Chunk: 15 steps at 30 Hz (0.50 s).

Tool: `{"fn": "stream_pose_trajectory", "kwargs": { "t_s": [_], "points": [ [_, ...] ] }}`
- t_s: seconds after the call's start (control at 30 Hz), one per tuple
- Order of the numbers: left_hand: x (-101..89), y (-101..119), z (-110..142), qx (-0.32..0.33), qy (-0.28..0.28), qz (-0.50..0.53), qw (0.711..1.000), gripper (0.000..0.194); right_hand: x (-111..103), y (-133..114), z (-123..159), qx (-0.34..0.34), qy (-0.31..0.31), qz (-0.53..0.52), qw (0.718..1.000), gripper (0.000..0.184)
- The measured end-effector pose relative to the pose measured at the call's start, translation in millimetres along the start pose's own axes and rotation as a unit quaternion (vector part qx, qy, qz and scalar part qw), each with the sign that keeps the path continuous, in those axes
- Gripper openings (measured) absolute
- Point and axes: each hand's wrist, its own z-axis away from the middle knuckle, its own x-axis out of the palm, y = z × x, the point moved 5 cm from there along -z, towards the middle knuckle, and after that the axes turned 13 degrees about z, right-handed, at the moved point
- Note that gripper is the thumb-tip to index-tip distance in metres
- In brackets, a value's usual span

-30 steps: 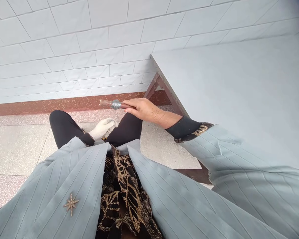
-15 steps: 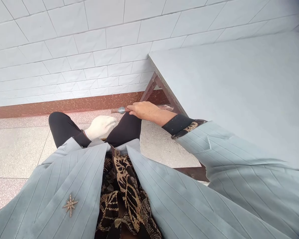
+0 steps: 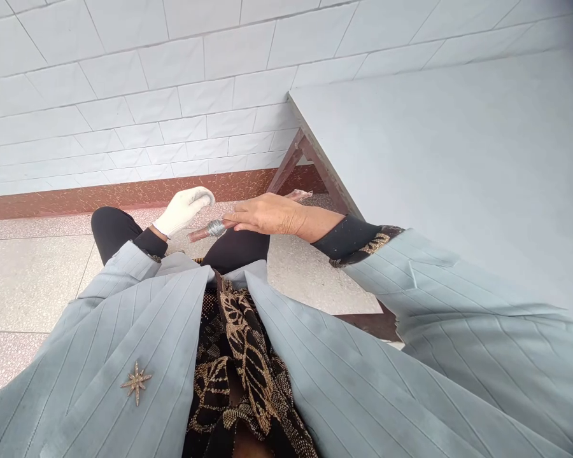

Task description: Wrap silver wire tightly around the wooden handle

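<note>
My bare right hand is closed round a brown stick over my right thigh. A coil of silvery wire is wound about the stick near its left end. The stick's rough other end shows beyond the knuckles. My left hand, in a white knitted glove, hangs just left of and above the coil, apart from it. Its fingers are curled together with a greyish patch at the tips; what they hold, if anything, I cannot make out.
On the right stands a pale-topped table with a brown leg. A white tiled wall with a reddish-brown skirting runs ahead. Speckled floor tiles lie at the left. My knees are below my hands.
My left hand has risen from my lap, up and slightly away. The stick has tilted, its wire-wound end now lower and further left, and my right hand has turned with it.
</note>
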Motion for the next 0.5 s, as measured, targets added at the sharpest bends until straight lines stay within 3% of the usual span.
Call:
{"fn": "stream_pose_trajectory", "kwargs": {
  "t_s": [0.07, 0.13, 0.2, 0.3, 0.5],
  "points": [
    [13.7, -17.0, 5.2, -0.04, -0.004, 0.073, 0.997, 0.024, -13.7, -8.7, 2.9, -0.014, 0.018, 0.044, 0.999, 0.044],
    [31.0, -31.5, 15.7, -0.083, -0.011, 0.102, 0.991, 0.03, -28.3, -9.5, 5.4, 0.015, 0.065, 0.073, 0.995, 0.047],
    [52.5, -34.8, 27.6, -0.08, -0.091, 0.093, 0.988, 0.028, -35.8, -4.7, 6.2, 0.056, 0.099, 0.093, 0.989, 0.047],
    [66.7, -30.1, 38.4, -0.051, -0.148, 0.001, 0.988, 0.025, -28.4, 6.6, 3.2, 0.104, 0.067, 0.12, 0.985, 0.041],
    [64.3, -19.6, 37.4, -0.009, -0.152, -0.195, 0.969, 0.027, -9.5, 19.4, 2.8, 0.158, -0.014, 0.171, 0.972, 0.034]
  ]
}}
